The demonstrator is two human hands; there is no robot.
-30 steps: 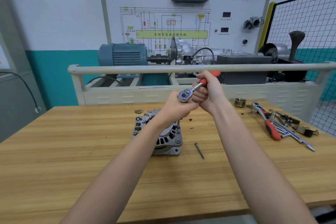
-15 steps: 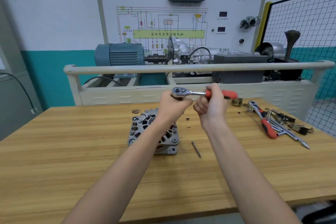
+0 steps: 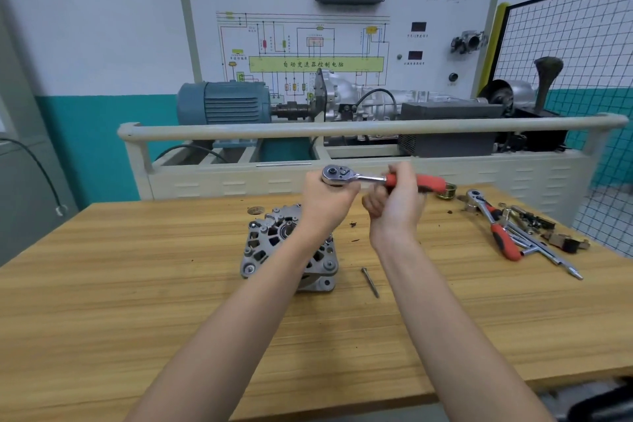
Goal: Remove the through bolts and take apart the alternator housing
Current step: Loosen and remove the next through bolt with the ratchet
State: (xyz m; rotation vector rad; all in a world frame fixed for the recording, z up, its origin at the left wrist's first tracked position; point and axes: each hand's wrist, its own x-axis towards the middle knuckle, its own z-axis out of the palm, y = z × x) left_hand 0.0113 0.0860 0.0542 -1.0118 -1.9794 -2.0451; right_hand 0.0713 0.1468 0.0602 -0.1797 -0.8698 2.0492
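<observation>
The left hand (image 3: 325, 205) is wrapping its fingers under the ratchet (image 3: 376, 178) head while the right hand (image 3: 399, 202) is clamping the red handle. Below them, the alternator (image 3: 274, 247) is sitting on the table (image 3: 137, 301); it looks heavy, rigid and best gripped around its ribbed rim.

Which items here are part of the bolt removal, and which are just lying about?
In use:
- alternator
- ratchet wrench, left hand at its head, right hand on its handle
- loose through bolt

Lying about:
- second ratchet
- brass-coloured pulley
- washer
</observation>
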